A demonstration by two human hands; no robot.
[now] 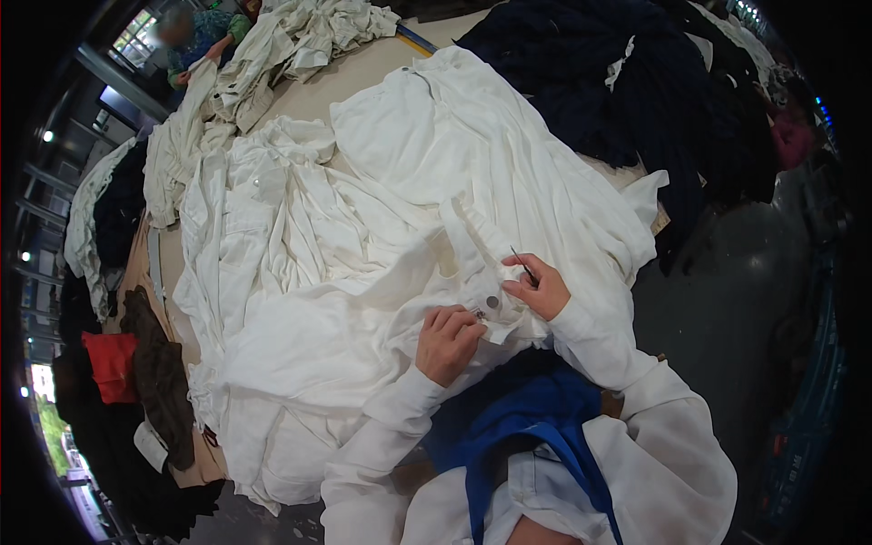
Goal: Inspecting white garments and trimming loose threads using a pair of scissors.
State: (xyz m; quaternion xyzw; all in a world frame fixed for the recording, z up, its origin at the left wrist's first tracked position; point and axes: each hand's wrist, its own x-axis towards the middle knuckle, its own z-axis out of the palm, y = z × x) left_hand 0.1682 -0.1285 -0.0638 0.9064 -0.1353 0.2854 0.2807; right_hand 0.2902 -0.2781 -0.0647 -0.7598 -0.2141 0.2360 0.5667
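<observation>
White trousers lie bunched before me, with the waistband at my hands. A round grey metal button shows on the waistband. My left hand pinches the cloth just left of the button, beside a small metal fastening. Held in my right hand is a slim, pointed metal tool, perhaps thread snips or tweezers; its tip points up and left over the cloth. The right fingertips are close to the waistband, but whether they touch it I cannot tell.
More white garments are heaped across the table. Dark navy garments pile at the back right. Cream garments lie at the far left, handled by another person. A red cloth hangs at the left edge.
</observation>
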